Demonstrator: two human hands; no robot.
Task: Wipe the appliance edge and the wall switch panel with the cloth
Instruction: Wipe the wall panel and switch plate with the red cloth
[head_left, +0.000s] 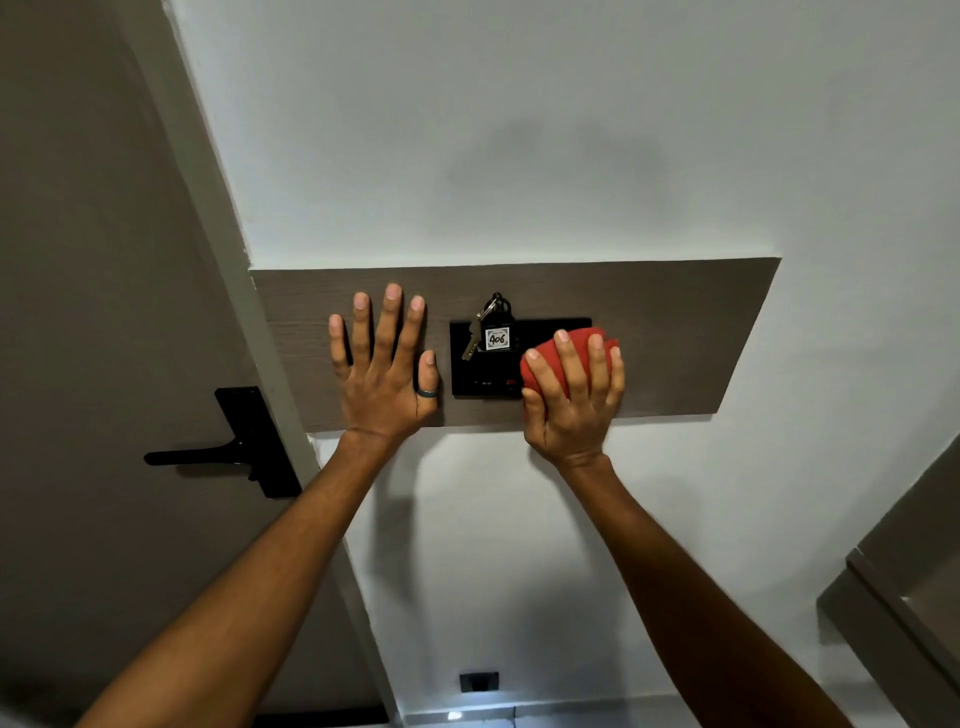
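Cloth (550, 358), red and bunched up, is pressed against the right end of the black switch panel (483, 364), gripped tight in the right hand (571, 400) with fingers curled over it. The panel sits on a brown wooden board (675, 332) on the white wall (571, 130). Left hand (384, 374) lies flat on the board, fingers spread, holding nothing. A key with tag 406 (496, 338) hangs over the panel

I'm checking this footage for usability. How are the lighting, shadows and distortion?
Head view: even, soft light, no glare; a faint shadow sits on the wall above the wood panel; wide-angle distortion slants the door frame; the key tag reads sharply; the right hand and cloth are crisp.
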